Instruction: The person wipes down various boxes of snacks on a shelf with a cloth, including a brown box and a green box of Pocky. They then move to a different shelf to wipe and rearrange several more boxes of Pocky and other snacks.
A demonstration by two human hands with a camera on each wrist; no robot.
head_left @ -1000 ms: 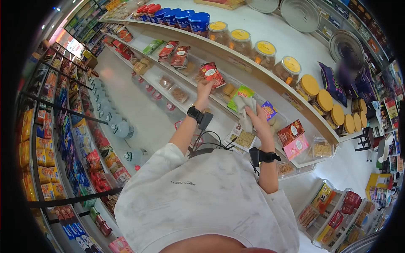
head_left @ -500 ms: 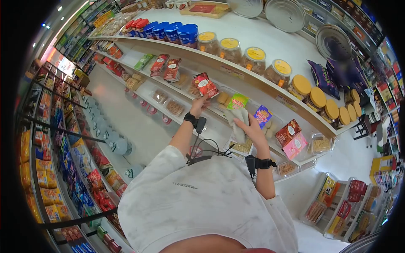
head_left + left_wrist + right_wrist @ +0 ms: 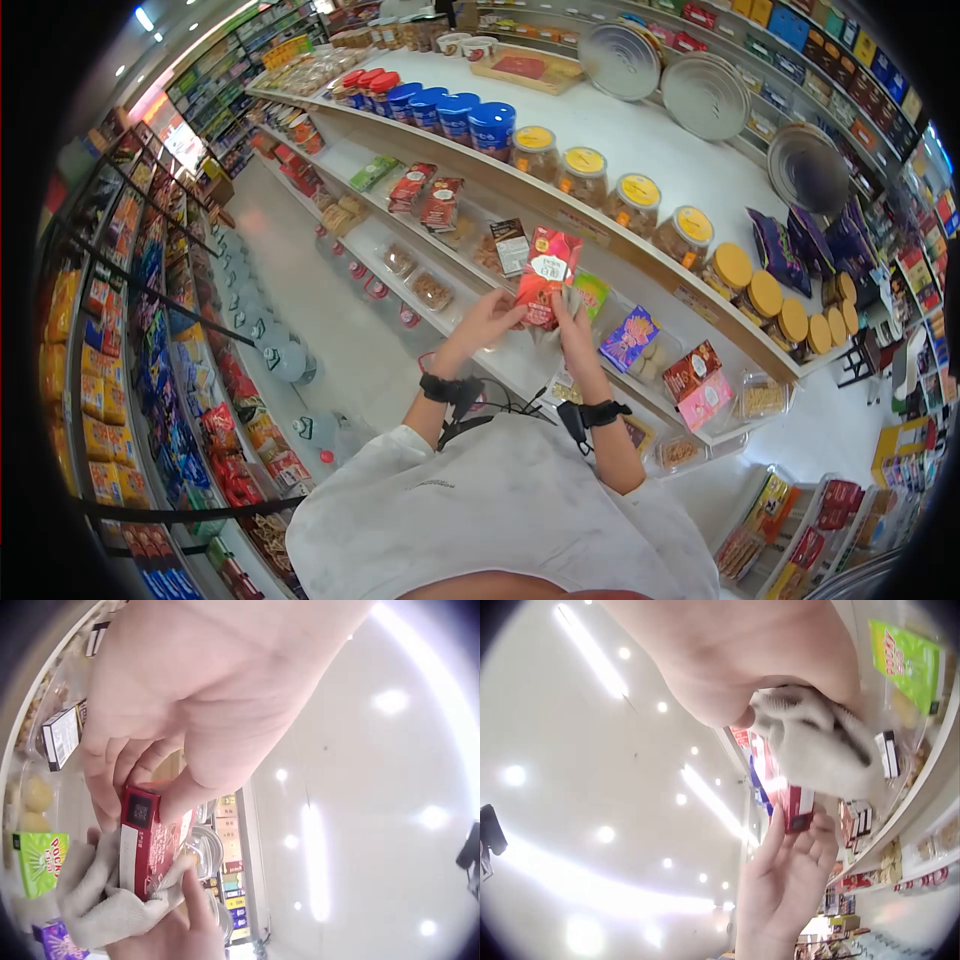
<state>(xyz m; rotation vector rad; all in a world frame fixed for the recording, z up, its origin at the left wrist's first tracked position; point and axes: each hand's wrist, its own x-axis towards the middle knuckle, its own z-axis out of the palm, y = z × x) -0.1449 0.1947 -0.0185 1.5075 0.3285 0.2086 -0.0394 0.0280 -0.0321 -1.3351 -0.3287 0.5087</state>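
Note:
A red snack box (image 3: 550,268) is held up in front of the shelf, its printed face toward the head camera. My left hand (image 3: 487,322) pinches one end of it between thumb and fingers, as the left wrist view shows too. In my right hand (image 3: 577,338) is a light grey cloth (image 3: 105,907), bunched and wrapped against the other end and sides of the box. The cloth (image 3: 821,750) hides most of the right fingers in the right wrist view. Behind the red box, a dark box (image 3: 510,247) leans on the shelf beside a green Pocky box (image 3: 590,294).
To the right stand a purple box (image 3: 630,338), a brown box (image 3: 692,370) and a pink box (image 3: 705,402). Yellow-lidded jars (image 3: 638,190) line the upper ledge above my hands. Left of the aisle, packed snack racks (image 3: 110,390) rise beside large water bottles (image 3: 285,360).
The red box has come off the shelf in my left hand, toward the body. The right hand has brought the cloth from beside the green box onto the red one.

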